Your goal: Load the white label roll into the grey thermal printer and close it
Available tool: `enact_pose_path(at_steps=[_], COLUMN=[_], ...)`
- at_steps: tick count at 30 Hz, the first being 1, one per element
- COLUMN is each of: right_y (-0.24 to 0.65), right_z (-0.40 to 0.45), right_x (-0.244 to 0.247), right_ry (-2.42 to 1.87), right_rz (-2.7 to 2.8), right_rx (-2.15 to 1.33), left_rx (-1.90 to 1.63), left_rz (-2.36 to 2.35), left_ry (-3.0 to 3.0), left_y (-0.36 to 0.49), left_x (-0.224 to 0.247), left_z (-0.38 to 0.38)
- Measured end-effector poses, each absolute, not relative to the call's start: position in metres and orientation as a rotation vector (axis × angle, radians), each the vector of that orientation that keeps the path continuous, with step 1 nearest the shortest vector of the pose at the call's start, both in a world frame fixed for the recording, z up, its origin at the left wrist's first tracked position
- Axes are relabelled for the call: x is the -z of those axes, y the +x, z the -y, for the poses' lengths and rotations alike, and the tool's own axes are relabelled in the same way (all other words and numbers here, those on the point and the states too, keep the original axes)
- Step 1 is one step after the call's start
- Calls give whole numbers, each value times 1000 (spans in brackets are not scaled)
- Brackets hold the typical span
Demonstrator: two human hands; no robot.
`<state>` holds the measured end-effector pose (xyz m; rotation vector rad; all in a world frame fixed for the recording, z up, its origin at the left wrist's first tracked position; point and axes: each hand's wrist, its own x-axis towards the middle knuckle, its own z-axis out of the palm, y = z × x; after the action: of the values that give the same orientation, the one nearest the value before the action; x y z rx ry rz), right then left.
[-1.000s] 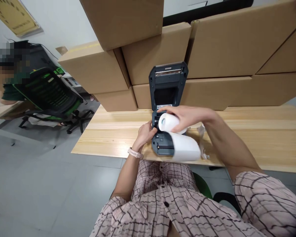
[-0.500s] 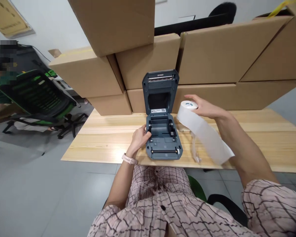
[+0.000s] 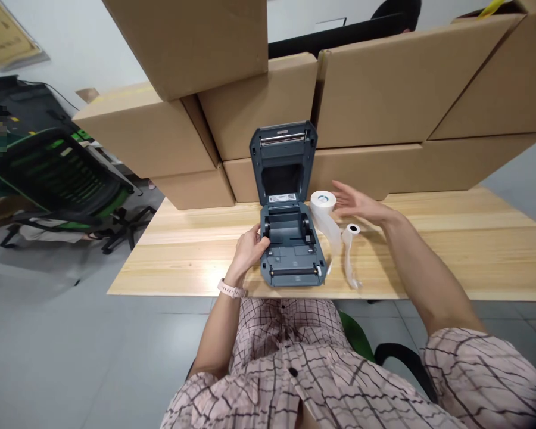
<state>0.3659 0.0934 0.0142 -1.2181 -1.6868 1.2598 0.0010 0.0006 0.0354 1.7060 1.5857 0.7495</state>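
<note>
A dark grey label printer (image 3: 292, 252) stands on the table with its lid raised and its roll bay holding no roll. My left hand (image 3: 250, 250) grips the printer's left side, thumb over the rim. Just right of the printer, a large white label roll (image 3: 323, 208) stands on end, its loose strip trailing toward me. Beside that roll is my right hand (image 3: 360, 205), fingers spread and holding nothing; whether a fingertip still touches the roll I cannot tell. A smaller white roll (image 3: 352, 231) with a dark core stands nearer me, a crumpled strip hanging from it.
Stacked cardboard boxes (image 3: 375, 95) line the back of the wooden table (image 3: 446, 238). To the left, a black and green office chair (image 3: 58, 179) stands on the floor beside another person. Part of someone's dark head shows behind the boxes.
My right hand has lowered the large label roll to the table beside the printer and opened away from it. The smaller roll is now uncovered. My left hand stays on the printer.
</note>
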Motion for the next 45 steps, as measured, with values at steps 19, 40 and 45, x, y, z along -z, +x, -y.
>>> enact_pose_path(at_steps=[19, 40, 45], right_y=[358, 225, 231], right_z=[3, -3, 22], right_x=[-51, -47, -49], right_ry=[-343, -829, -835], right_rz=[1930, 2658, 2590], right_rx=[-1619, -368, -388], left_rx=[-882, -900, -944], left_rz=[-1521, -1635, -1670], left_ry=[1620, 1643, 1698], left_y=[1, 8, 8], left_x=[-17, -19, -17], left_z=[-2, 5, 5])
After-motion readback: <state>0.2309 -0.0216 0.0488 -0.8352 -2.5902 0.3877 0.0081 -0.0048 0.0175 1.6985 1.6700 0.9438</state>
